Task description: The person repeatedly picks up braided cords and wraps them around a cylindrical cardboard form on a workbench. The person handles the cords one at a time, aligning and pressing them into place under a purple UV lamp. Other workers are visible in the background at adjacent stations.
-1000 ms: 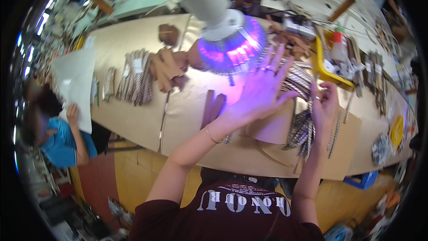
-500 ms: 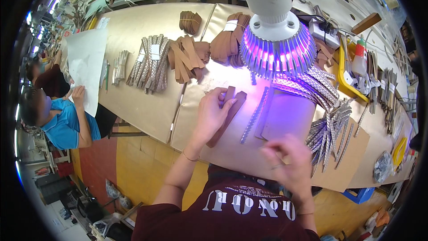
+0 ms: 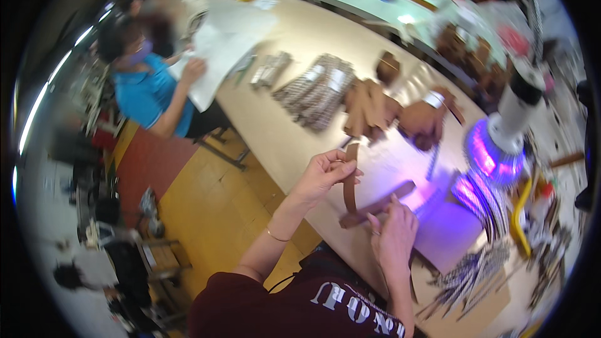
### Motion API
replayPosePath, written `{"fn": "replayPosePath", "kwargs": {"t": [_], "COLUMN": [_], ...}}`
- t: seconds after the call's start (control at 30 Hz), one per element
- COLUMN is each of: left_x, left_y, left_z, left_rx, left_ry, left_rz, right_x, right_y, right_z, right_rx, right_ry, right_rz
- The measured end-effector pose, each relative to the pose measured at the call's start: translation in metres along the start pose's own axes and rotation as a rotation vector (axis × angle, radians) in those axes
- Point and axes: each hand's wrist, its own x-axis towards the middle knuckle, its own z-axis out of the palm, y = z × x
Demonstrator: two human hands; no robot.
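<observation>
Between the thumb and fingers of my left hand (image 3: 322, 178) is the upper part of a flat brown strip (image 3: 350, 195), held upright above the worktable. Its lower end meets a second brown strip (image 3: 374, 206), which lies slantwise on the table. My right hand (image 3: 395, 236) is low beside that lying strip, thumb and index finger apart, fingertips at its near edge; I see nothing gripped in it. Bundles of brown strips (image 3: 365, 109) and a banded brown bundle (image 3: 422, 119) lie beyond my hands. Woven patterned strips (image 3: 319, 91) lie farther left.
A lamp (image 3: 498, 150) glows purple at the right, over shiny braided strips (image 3: 482, 200) and a flat board (image 3: 447, 231). Loose braided strips (image 3: 472, 269) spread near the right edge. Across the table's left end, a person in blue (image 3: 150, 94) holds a large white sheet (image 3: 222, 44).
The view has swung left. My left hand has lifted one brown strip upright off the other. My right hand, blurred near the table's front edge before, has come in beside the lying strip.
</observation>
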Motion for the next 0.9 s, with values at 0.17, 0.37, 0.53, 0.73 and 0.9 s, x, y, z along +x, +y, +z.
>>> {"fn": "replayPosePath", "kwargs": {"t": [0.17,0.37,0.53,0.73,0.9], "left_x": [-0.047,-0.052,-0.055,-0.057,-0.053], "left_y": [0.062,0.013,-0.012,-0.016,-0.016], "left_z": [-0.004,0.069,0.106,0.118,0.124], "left_rx": [0.192,0.586,0.700,0.613,0.465], "left_ry": [0.026,-0.255,-0.375,-0.459,-0.451], "left_rz": [0.347,0.115,0.249,0.213,0.037], "right_x": [0.000,-0.016,-0.032,-0.039,-0.043], "right_y": [-0.001,-0.013,-0.014,0.001,0.008], "right_z": [-0.011,-0.054,-0.078,-0.097,-0.109], "right_rx": [0.080,0.497,0.505,0.550,0.578], "right_ry": [-0.011,0.324,0.414,0.448,0.402], "right_rz": [0.019,0.025,0.043,0.017,0.024]}}
